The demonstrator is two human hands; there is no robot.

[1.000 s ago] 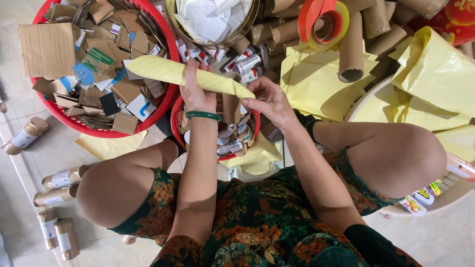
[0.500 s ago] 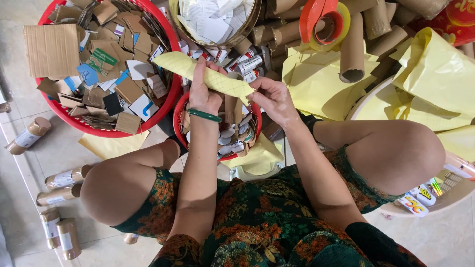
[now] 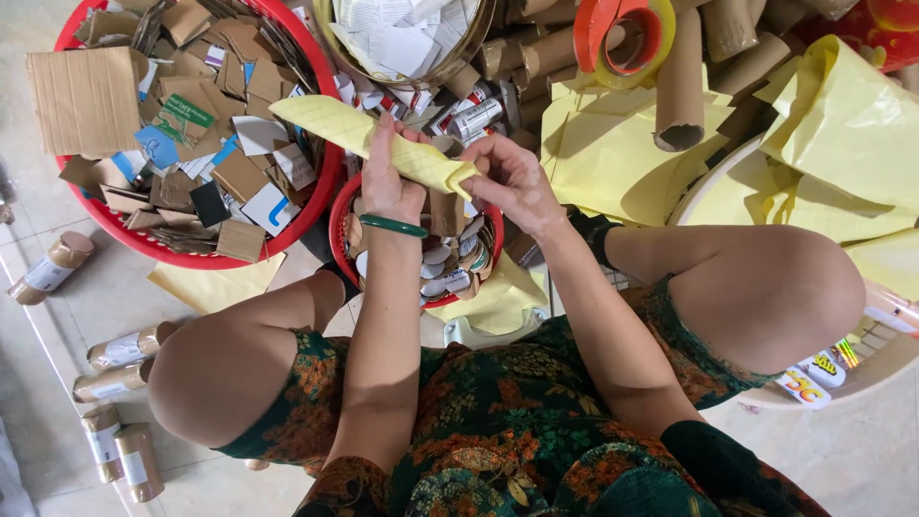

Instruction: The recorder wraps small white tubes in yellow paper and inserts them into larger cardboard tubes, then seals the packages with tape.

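Head view shows both hands wrapping a yellow paper roll [image 3: 383, 144], the left hand [image 3: 388, 182] gripping its middle and the right hand [image 3: 512, 177] pinching its end, which likely needs tucking next, above a small red basket [image 3: 337, 220] of paper discs, with a large red basket [image 3: 316, 196] of cardboard scraps beyond.

A small basket [image 3: 345, 225] of round discs sits between the knees. Behind it to the left stands a large basket [image 3: 321, 187] of cardboard scraps. Cardboard tubes [image 3: 680, 81] lie behind to the right, and wrapped tubes [image 3: 124, 349] lie on the floor at left.
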